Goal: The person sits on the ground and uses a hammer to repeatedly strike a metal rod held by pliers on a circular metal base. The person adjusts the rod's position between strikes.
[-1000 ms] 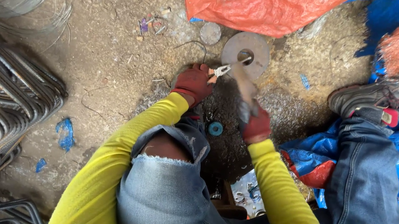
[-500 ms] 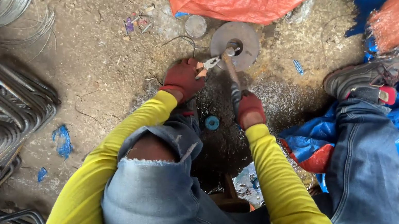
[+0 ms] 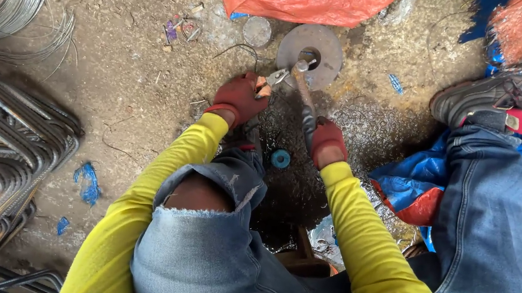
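Head view: right hand [image 3: 328,142] gripping a hammer [image 3: 303,88], its head on the round steel disc [image 3: 322,43] ahead; left hand [image 3: 241,96] closed around pliers [image 3: 277,76] beside it — hammering looks underway, not finished.

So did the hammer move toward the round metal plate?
Yes. The wooden-handled hammer in the right hand swung down: its head, earlier short of the round grey metal disc, now rests over the disc's centre hole.
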